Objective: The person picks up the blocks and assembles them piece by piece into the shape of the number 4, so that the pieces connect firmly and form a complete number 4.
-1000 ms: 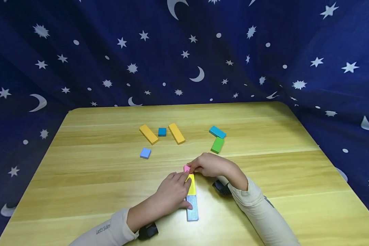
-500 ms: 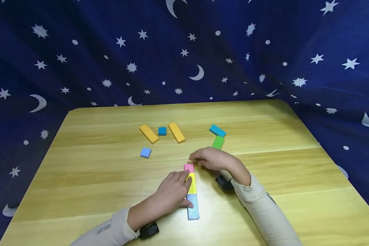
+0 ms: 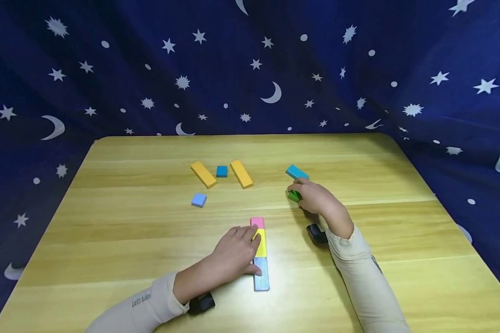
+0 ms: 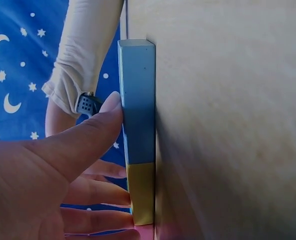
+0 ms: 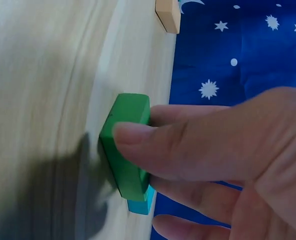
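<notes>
A pink block (image 3: 256,221), a yellow block (image 3: 261,249) and a grey-blue block (image 3: 262,280) lie end to end in one straight row at the front of the table. My left hand (image 3: 234,249) rests on this row from the left, fingers fairly straight over the pink and yellow blocks and thumb on the grey-blue one. Farther back, my right hand (image 3: 318,199) holds a green block (image 5: 128,110), thumb on one face and fingers behind it. The head view shows only part of that block. Just beyond it lies a bright blue block (image 3: 296,172).
Two orange blocks (image 3: 203,174) lie at an angle toward the back, with a small dark blue block (image 3: 221,171) between them. Closer in sits a small periwinkle block (image 3: 198,200). A starry blue curtain (image 3: 216,69) hangs behind the wooden table (image 3: 129,222).
My right hand has left the pink block and moved back and right to the green block, which it now grips. My left hand stays on the row.
</notes>
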Motion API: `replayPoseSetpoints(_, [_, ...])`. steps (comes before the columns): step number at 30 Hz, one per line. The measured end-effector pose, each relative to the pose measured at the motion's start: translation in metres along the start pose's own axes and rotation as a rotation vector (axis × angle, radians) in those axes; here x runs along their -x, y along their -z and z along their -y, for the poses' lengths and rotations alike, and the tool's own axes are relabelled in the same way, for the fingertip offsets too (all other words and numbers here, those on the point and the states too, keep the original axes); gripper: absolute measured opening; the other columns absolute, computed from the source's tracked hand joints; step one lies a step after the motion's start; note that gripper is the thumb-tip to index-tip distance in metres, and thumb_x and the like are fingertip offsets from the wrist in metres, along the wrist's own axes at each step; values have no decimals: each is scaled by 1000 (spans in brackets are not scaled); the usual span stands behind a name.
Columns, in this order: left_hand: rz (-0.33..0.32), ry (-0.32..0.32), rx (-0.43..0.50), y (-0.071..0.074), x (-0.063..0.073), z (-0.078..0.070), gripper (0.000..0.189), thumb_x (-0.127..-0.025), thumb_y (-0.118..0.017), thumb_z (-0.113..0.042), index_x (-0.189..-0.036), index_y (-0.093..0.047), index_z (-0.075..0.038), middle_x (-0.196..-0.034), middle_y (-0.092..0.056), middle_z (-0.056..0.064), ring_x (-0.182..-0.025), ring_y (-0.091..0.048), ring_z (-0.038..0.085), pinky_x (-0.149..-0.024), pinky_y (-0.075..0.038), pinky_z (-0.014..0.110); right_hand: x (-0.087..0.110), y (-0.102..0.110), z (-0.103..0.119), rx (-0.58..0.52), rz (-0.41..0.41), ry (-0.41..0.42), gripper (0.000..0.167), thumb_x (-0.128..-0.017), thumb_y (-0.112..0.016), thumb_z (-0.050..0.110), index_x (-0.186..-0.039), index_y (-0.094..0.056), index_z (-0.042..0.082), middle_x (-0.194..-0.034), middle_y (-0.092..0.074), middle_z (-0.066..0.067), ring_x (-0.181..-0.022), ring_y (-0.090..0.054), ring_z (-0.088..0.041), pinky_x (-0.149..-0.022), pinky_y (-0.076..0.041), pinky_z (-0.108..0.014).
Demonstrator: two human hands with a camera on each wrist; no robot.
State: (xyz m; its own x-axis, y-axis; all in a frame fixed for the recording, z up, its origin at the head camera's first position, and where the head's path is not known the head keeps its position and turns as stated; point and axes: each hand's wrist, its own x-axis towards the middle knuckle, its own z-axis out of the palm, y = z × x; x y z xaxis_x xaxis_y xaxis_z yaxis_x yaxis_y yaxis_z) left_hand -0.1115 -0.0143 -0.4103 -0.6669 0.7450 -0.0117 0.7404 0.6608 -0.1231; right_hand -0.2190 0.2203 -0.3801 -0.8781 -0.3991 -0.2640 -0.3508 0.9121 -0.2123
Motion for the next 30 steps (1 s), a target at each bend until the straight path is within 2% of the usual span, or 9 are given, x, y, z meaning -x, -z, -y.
replayPoseSetpoints(7, [7,2,9,1,-2,1,79,-73,-52,-68,-123,-57,-7,-130,-52,12,-114,-53,23,-92,-44,35,0,2,1,-4,-9,8,34,-81,-64,2,-115,-61,2,-119,-50,-17,-98,-55,-30,-81,-48,-43])
replayPoseSetpoints(13, [24,8,22,2,-3,2,79,-73,-52,-68,-124,-56,-8,-131,-51,12,-114,-53,23,-92,-44,35,2,2,4,20,-4,63,35,-78,-63,-5,-113,-63,1,-113,-52,-16,-95,-56,-29,-83,-48,-42])
replayPoseSetpoints(19, [18,10,14,3,-2,2,79,-73,-52,-68,-123,-57,-8,-131,-52,11,-112,-53,22,-91,-44,35,6,2,10,43,-25,59,37,-76,-63,-8,-112,-63,2,-106,-55,-12,-88,-57,-24,-78,-49,-39])
replayPoseSetpoints(24, [14,11,15,3,-1,2,79,-73,-52,-69,-123,-57,-8,-131,-52,11,-112,-54,22,-91,-45,34,8,0,14,69,-22,49,32,-76,-66,-4,-107,-65,2,-100,-56,-10,-80,-55,-21,-72,-48,-36])
replayPoseSetpoints(30, [26,15,28,3,-1,1,79,-73,-51,-68,-124,-57,-8,-132,-51,11,-113,-53,22,-91,-44,35,9,-2,22,86,22,45,27,-77,-71,10,-103,-67,5,-88,-52,-6,-73,-48,-17,-66,-45,-31])
